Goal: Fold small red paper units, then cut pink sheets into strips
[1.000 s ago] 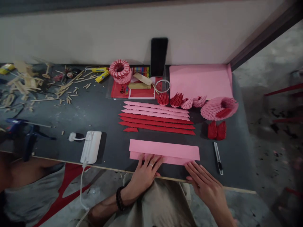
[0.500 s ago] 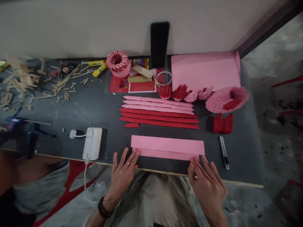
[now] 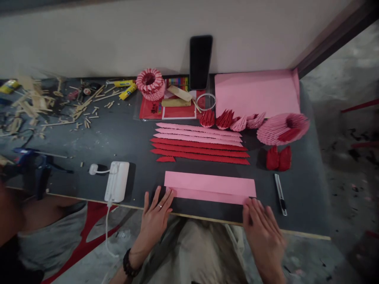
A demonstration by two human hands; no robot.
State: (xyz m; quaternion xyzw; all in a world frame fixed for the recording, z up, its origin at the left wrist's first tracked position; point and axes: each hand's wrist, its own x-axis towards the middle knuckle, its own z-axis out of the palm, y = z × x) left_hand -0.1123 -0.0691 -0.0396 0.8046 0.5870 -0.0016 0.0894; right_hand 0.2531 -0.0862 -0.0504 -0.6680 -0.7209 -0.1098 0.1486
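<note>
A long pink paper strip (image 3: 209, 182), with a fold running along its lower half, lies near the table's front edge. My left hand (image 3: 158, 211) rests on its left end with fingers spread and fingertips touching the fold; a ring and a dark beaded bracelet are on it. At the strip's lower right corner is my right hand (image 3: 263, 230), its fingers close together on the paper and partly hiding that corner. Above the strip lie several torn-edged paper strips, pink (image 3: 198, 133) and red (image 3: 199, 150).
A utility knife (image 3: 280, 194) lies right of the strip, below red folded pieces (image 3: 278, 158) and a pink folded-paper form (image 3: 282, 129). Left are a white power bank (image 3: 117, 181) with a cable and a glue gun (image 3: 28, 156). A phone (image 3: 200, 62) leans on the wall. Another person's leg shows lower left.
My right hand has slid slightly right along the fold to the strip's corner. My left hand stays on the left end. The whole view has shifted slightly.
</note>
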